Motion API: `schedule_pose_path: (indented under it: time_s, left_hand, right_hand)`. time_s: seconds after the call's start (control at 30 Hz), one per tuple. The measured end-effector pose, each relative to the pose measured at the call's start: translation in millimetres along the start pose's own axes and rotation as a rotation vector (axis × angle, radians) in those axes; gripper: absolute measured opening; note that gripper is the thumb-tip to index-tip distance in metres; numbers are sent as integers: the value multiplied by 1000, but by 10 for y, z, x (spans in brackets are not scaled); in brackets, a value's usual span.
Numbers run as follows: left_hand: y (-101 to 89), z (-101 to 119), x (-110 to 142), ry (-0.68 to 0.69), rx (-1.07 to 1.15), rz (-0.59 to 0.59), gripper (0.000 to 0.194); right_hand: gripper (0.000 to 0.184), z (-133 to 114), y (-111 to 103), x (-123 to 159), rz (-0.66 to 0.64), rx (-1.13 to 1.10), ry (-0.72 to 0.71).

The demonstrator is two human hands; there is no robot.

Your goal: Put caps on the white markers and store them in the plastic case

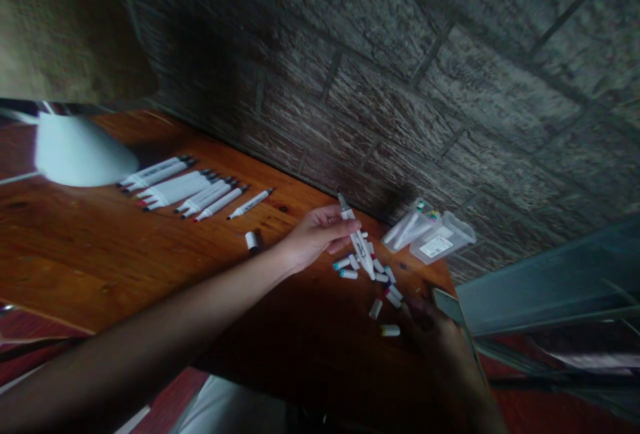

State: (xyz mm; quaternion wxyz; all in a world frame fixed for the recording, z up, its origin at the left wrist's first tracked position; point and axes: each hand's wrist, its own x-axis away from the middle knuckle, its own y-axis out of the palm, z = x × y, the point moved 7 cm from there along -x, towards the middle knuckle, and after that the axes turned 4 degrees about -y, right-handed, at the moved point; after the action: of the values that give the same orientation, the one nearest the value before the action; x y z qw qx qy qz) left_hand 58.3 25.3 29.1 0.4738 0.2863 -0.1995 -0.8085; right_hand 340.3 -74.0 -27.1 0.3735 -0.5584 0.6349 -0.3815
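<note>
My left hand point(323, 231) grips a white marker point(359, 241) between thumb and fingers, its dark-tipped end pointing up and away. Beneath and beside that marker lies a loose scatter of white marker caps point(349, 275) with coloured ends, teal, red and others. In deep shadow to their right is my right hand point(435, 327), close to the nearest caps; its fingers are too dark and blurred to read. A cap with a yellowish end point(390, 331) lies apart toward the front, and a white cap with a black end point(251, 241) rests left of my left wrist.
Several white markers point(175, 189) lie in a row on the wooden table point(210, 274). A lamp point(75, 147) stands at the left. Clear plastic cases point(443, 239) stand near the stone wall point(390, 121). A phone point(450, 306) lies along the right edge.
</note>
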Motion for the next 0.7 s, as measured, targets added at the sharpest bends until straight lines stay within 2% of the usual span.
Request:
schedule_pose_path:
  time_s: [0.1,0.2,0.33,0.43,0.5,0.6,0.7]
  left_hand:
    - [34,-31,11,-35,-42,-39,36]
    - [92,-69,41,-75,-115,-98,35]
    - [154,-139,88,-114,-243,-171,31]
    - [133,-186,97,-133,-284,-148,32]
    - [115,-204,98,-143,-294,-127,35]
    - [104,-206,97,-151,-329,-127,40]
    - [92,-206,95,-174,-422,-182,43]
  right_hand:
    - [43,-13,-68,10,41,-26,-6]
    - [42,-197,-189,12,115,-168,-80]
    - [32,-766,-251,-22,123,-438,-187]
    - [27,-1278,-177,-104,15,-630,-274]
    - [31,-1509,-122,-171,-50,-726,-320]
    - [38,-1585,-23,-274,-146,-809,-327]
    - [35,-1403,51,-382,-184,-932,-266]
